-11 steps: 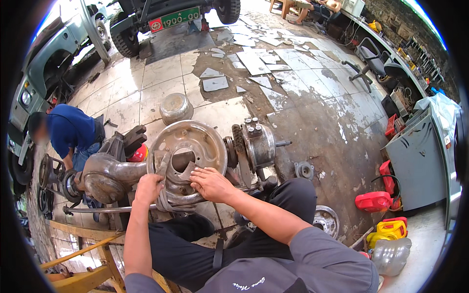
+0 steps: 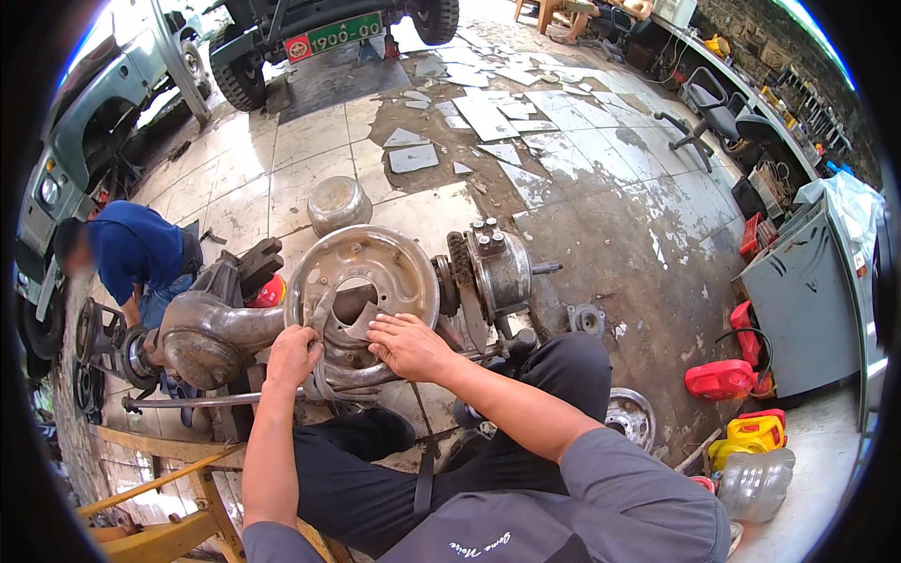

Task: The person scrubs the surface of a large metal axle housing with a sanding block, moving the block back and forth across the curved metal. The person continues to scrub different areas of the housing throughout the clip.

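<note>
A round, dull metal wheel disc (image 2: 405,267) with a central hole and bolt holes stands tilted before me, against an axle housing (image 2: 202,333). My left hand (image 2: 294,357) is closed on a grey, cloth-like strip (image 2: 325,314) at the disc's left side; its slack loops down below the rim. My right hand (image 2: 410,347) presses a brown, sandpaper-like piece (image 2: 360,325) against the disc beside the hole, fingers bent over its edge. Whether the piece and the strip are joined, I cannot tell. My right thumb and palm are partly hidden.
A metal drum (image 2: 340,205) sits beyond the disc, a shafted hub (image 2: 500,272) to its right. A person in blue (image 2: 145,249) bends at the left. Red jerrycan (image 2: 718,379), grey cabinet (image 2: 807,300) and office chair (image 2: 718,108) stand right; broken tiles (image 2: 488,120) lie ahead.
My right hand has shifted slightly to the right with the brown piece. The disc sits slightly differently in view, and my left hand has moved a little right, still closed on the strip.
</note>
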### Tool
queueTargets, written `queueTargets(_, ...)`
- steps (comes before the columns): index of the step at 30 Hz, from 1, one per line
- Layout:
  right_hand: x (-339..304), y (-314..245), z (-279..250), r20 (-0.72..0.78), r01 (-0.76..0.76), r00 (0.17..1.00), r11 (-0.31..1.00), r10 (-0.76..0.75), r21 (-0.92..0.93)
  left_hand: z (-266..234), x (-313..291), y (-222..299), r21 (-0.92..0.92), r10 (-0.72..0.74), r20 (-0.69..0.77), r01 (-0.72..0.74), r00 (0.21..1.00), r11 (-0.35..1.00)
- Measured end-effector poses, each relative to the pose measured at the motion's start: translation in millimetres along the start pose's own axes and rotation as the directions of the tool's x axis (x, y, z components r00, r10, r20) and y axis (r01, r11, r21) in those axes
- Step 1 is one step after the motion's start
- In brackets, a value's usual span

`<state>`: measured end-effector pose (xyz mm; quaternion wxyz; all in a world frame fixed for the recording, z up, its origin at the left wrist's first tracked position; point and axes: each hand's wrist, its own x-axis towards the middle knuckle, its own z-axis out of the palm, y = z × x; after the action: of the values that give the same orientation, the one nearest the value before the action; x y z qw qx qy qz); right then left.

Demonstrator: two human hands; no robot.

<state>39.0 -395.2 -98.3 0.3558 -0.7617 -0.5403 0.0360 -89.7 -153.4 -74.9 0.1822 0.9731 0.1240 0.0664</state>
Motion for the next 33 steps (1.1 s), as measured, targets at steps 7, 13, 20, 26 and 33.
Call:
queueTargets(7, -1.1, 0.7, -3.6, 0.021, 0.003, 1.000, 1.000, -0.002, -0.017, 22.5, 5.5, 19.5, 0.036, -0.279, -0.128, 0.286, 0.952, 0.958)
queueTargets(13, -1.1, 5.0, 2.2, 0.041, 0.037, 0.999, 0.999, -0.035, -0.034, -12.2, 11.8, -5.7, 0.078, 0.115, 0.184, -0.131, 0.976, 0.988)
queueTargets(20, -1.3, 7.1, -0.2, 0.037, 0.007, 0.999, 0.997, -0.005, -0.073, -0.5, 20.2, -13.4, -0.007, 0.121, 0.107, -0.121, 0.987, 0.993)
queueTargets(26, 0.6, 3.9, 0.9, 0.060, 0.025, 0.998, 0.997, -0.020, -0.080, 14.5, 12.9, -8.7, -0.042, -0.182, 0.010, 0.182, 0.983, 0.982)
queueTargets(33, 3.4, 3.0, -0.7, 0.066, 0.016, 0.998, 0.996, -0.010, -0.090, 6.9, 5.8, -12.8, -0.050, 0.022, 0.039, -0.020, 0.999, 0.999)
